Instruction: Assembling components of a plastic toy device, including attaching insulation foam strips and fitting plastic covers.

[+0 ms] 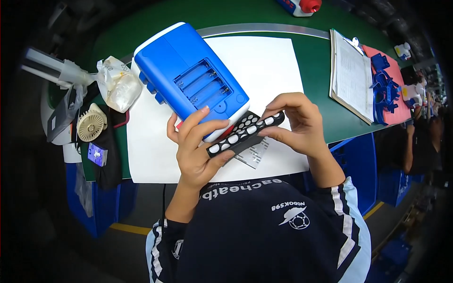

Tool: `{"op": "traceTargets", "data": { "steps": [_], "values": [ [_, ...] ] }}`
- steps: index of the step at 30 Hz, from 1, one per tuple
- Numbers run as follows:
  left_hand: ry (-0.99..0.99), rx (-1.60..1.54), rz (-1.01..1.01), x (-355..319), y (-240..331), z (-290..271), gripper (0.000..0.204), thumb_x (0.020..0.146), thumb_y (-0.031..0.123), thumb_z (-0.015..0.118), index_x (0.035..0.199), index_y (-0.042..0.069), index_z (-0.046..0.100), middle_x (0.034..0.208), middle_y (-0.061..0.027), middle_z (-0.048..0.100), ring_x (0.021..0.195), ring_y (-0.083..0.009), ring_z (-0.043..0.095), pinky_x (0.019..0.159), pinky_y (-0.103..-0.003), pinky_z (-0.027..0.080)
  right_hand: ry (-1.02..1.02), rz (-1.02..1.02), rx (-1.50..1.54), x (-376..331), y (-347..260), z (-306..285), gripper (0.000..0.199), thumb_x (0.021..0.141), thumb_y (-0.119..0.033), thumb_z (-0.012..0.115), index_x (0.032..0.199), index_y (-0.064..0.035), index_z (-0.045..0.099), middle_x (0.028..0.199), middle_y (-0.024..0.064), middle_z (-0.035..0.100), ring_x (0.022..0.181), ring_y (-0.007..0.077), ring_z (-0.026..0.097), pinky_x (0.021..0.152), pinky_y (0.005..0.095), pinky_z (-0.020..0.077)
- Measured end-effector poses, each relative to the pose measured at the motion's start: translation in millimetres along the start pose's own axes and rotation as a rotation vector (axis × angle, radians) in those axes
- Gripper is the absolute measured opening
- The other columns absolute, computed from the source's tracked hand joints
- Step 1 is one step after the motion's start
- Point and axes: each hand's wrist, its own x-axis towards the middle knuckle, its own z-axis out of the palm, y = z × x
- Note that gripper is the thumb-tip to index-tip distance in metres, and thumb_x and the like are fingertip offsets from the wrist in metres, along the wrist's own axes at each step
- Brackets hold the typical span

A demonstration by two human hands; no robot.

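Keypad strip (245, 133), black, white oval buttons, between both hands

A sheet of paper (264, 66) lies on the surface (311, 61), and over its left part the left hand (196, 146) holds a device (188, 78) with its battery bay facing up. Just right of the device, a keypad strip (245, 132) spans between the left hand and the right hand (297, 125). Left of the paper sit a crumpled bag (118, 85) and, nearer the person, a small fan (91, 123). Right of the paper lies a clipboard (351, 78), with plastic parts (384, 87) beyond it.
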Motion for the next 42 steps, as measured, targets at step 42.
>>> {"op": "traceTargets", "data": {
  "steps": [42],
  "values": [
    [-0.059, 0.014, 0.017, -8.7, -19.5, 3.5, 0.039, 0.061, 0.033, 0.072, 0.044, 0.004, 0.053, 0.122, -0.0093, 0.051, 0.130, -0.0305, 0.020, 0.099, -0.043, 0.014, 0.183, 0.452, 0.359, 35.1, 25.8, 15.9, 0.007, 0.077, -0.007, 0.060, 0.076, -0.0002, 0.060, 0.104, 0.0135, 0.057, 0.091, 0.0176, 0.055, 0.080, 0.0275, 0.0426]
  ]
}}
